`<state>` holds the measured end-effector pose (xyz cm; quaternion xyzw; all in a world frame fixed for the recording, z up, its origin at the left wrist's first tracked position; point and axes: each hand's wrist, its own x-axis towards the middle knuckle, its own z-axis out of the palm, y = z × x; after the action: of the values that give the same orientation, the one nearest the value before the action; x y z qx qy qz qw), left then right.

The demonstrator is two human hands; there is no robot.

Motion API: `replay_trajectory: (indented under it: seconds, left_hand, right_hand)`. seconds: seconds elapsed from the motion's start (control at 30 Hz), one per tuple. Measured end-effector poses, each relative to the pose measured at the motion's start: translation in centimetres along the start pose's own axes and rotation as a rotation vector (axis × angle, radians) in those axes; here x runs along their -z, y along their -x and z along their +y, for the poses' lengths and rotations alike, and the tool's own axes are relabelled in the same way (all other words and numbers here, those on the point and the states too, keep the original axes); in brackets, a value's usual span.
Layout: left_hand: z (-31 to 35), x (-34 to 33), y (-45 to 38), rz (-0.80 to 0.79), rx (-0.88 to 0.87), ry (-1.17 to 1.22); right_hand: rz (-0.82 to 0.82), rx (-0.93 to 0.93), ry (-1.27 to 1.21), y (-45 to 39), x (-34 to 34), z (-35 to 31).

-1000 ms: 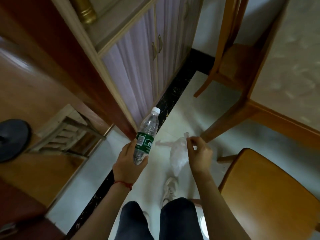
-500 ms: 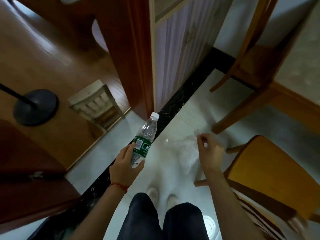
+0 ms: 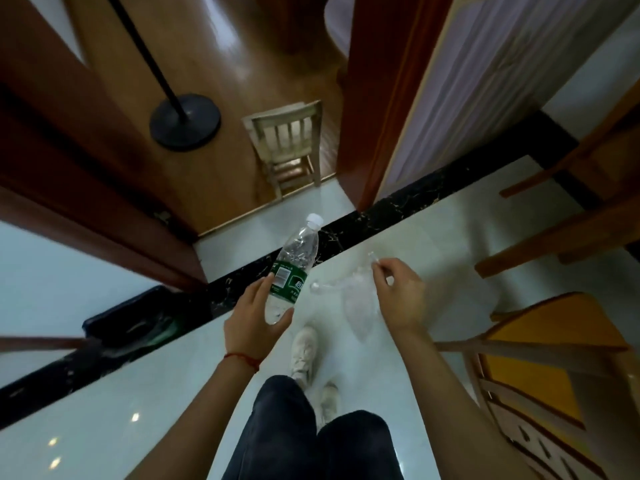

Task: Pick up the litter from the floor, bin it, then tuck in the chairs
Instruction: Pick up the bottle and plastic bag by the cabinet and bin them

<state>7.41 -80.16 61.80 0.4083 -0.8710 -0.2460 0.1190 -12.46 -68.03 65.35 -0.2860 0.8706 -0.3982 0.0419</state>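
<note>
Carrying litter toward the doorway, both hands full.

Turned from the chairs since a second ago; left hand (image 3: 254, 320) wrapped round the bottle (image 3: 294, 271), right hand (image 3: 398, 292) pinching the plastic bag (image 3: 356, 310), both off the floor (image 3: 433, 237). Binning judged next; no bin seen.

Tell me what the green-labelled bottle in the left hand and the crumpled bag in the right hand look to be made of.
Clear bottle with green label and white cap, gripped by the left hand: thin glossy transparent plastic, since the floor shows through its dented walls. Crumpled bag, pinched by the right hand: probably thin clear plastic film, limp, wrinkled and see-through.
</note>
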Motion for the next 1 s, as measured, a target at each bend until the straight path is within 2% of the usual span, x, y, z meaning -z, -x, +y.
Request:
replay_trajectory:
  seconds: [0.37, 0.53, 0.8, 1.0]
  left_hand:
    - [-9.4, 6.6, 13.3, 0.165, 0.351, -0.006]
    - [-15.6, 10.9, 18.8, 0.264, 0.482, 0.015]
    - [-27.1, 18.6, 28.4, 0.359, 0.612, 0.010]
    - [-33.3, 21.6, 30.5, 0.352, 0.696, 0.003]
  right_hand:
    - [-0.220, 0.228, -0.029, 10.9, -6.3, -8.2]
    - [-0.260, 0.306, -0.052, 16.4, -10.0, -12.7]
    - [-0.358, 0.361, -0.061, 25.2, -17.6, -20.6]
    - [-0.415, 0.402, -0.076, 28.7, -22.9, -25.2]
